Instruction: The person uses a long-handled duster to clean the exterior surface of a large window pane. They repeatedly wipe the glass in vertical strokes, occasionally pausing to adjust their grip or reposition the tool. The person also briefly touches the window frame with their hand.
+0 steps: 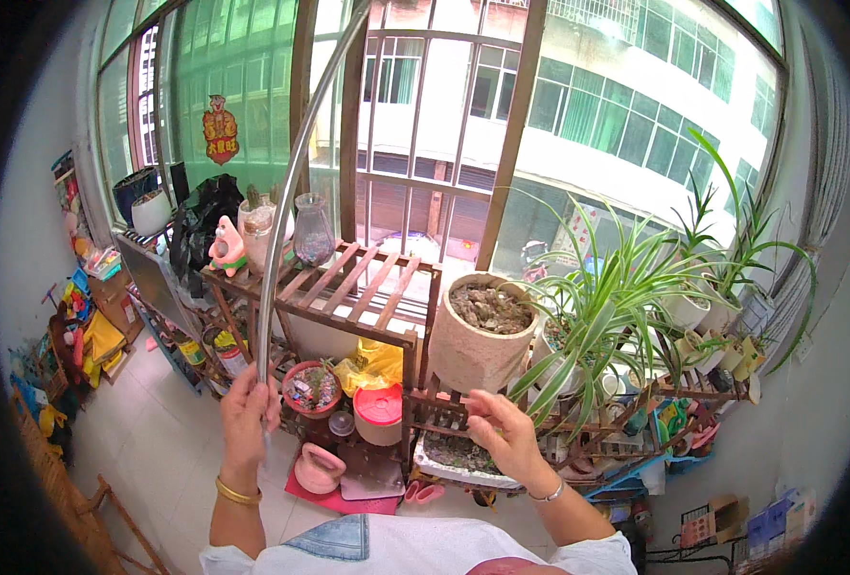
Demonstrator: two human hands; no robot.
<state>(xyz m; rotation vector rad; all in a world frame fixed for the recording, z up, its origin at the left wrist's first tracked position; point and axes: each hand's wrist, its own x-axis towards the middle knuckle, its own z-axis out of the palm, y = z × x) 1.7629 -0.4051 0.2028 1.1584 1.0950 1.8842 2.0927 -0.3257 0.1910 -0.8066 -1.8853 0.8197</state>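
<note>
A long metal pole (290, 180) rises from my left hand (249, 413), which is closed around its lower end. The pole's top runs out at the upper edge of the view, in front of the barred window. My right hand (502, 431) is raised with its fingers apart and slightly bent, holding nothing. Just beyond it stands a large beige plant pot (479, 352) filled with soil. To that pot's right a spider plant (597, 309) spreads its striped leaves. A wooden slatted plant stand (353, 287) extends below the window.
A glass vase (313, 233), a pink figurine (226, 248) and a black plastic bag (206, 215) crowd the stand's left side. Lower down are a red-lidded container (379, 410), a potted succulent (311, 388) and a pink kettle-shaped pot (318, 467). A wooden chair (119, 517) stands lower left.
</note>
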